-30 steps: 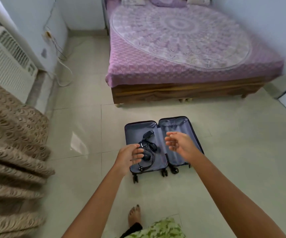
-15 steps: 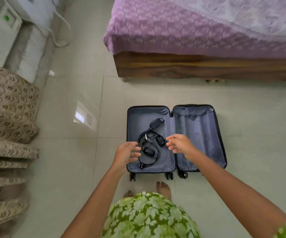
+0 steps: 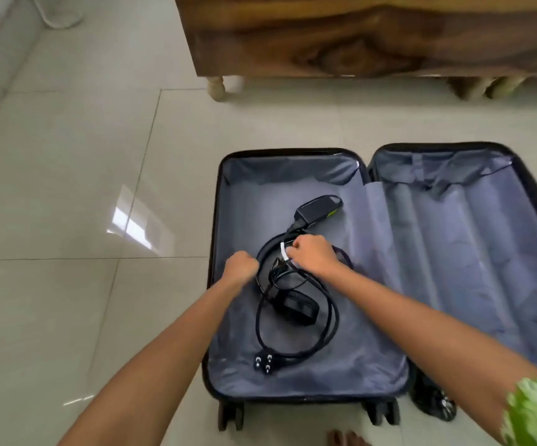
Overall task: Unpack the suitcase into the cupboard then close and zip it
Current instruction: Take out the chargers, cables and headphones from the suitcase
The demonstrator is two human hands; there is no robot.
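Note:
A black suitcase (image 3: 518, 175) lies open flat on the tiled floor, its grey lining showing in both halves. In the left half lies a tangle of black charger cables (image 3: 321, 320) with a power brick (image 3: 317, 209), a second adapter (image 3: 296, 305) and a three-pin plug (image 3: 263, 363). My left hand (image 3: 240, 264) is down at the left side of the cable loop, fingers curled on the cable. My right hand (image 3: 312, 254) grips the cables where a white band wraps them. The right half holds nothing that I can see.
The wooden bed frame (image 3: 357, 37) with its legs stands just beyond the suitcase. Pale floor tiles (image 3: 83, 188) spread to the left. The suitcase wheels (image 3: 230, 415) point toward me, near my foot (image 3: 346, 438).
I have bent down closer to the suitcase. Both hands went from hovering above it to down onto the cable bundle, and now take hold of it.

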